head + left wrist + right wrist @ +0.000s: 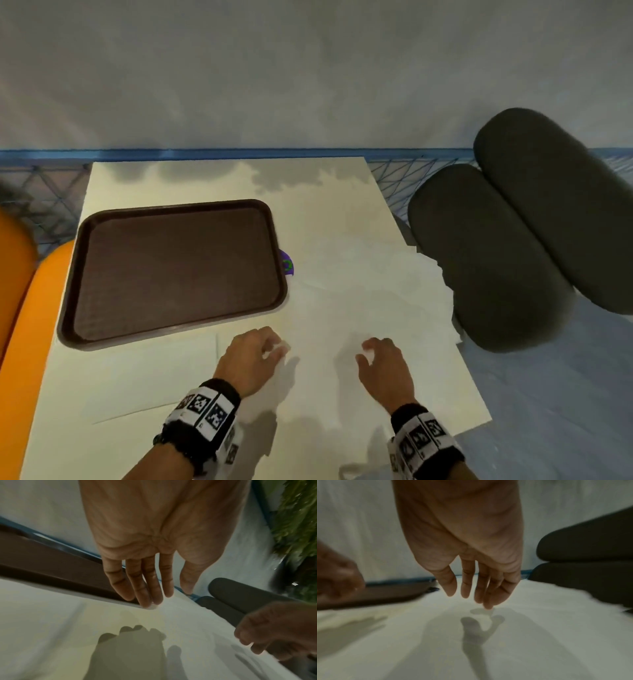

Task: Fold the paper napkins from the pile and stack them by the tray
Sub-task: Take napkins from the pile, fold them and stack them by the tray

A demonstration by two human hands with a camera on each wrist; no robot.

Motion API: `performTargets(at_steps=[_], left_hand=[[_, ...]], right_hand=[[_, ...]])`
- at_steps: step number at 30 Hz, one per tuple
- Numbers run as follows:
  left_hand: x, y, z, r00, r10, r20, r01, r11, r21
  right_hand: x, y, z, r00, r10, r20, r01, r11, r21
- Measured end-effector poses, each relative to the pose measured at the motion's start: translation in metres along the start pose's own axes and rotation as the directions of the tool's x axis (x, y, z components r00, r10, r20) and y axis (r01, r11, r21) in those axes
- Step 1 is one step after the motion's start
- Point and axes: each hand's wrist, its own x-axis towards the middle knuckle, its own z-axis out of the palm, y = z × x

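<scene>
Both hands, left [251, 356] and right [383, 365], hover palm-down, fingers relaxed, holding nothing.

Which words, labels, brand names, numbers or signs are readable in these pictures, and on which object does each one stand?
No word, brand or number can be read in any view.
Left wristband: black-and-white square marker patterns, not text.
Right wristband: the same kind of patterns, blurred, not text.
Purple and green object at the edge of the brown tray: mostly hidden, any print too blurred to read.
</scene>
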Motion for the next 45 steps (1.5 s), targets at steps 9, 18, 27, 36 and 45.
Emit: performTargets(at_steps=[9,18,27,36,45], left_hand=[[0.077,0.100,0.095,0.960,-0.250,0.127,0.260,0.963,-0.068],[0.082,0.121,0.114,0.974,-0.210,-0.081,0.212,0.977,0.013],[0.040,0.131,0.066,0.953,-0.195,0.232,0.303,0.578,-0.758],[-0.020,0.128,-0.009,0.988,-0.028,0.154,0.155,0.325,-0.933],[-0.065,0.099,-0.059,1.000,-0.024,-0.004,0.010,0.526,-0.851]], right_hand=[[-0.004,0.082,-0.019,0.972,-0.077,0.222,0.101,0.990,-0.099],[0.005,0.101,-0.024,0.951,-0.191,0.245,0.198,0.980,-0.006],[0.025,0.134,-0.048,0.998,-0.032,0.053,0.021,0.978,0.210],[0.000,0.048,-0.095,0.842,-0.335,0.422,-0.202,0.531,0.823],[-0.027,-0.021,-0.116,0.891,-0.373,0.258,-0.147,0.300,0.943]])
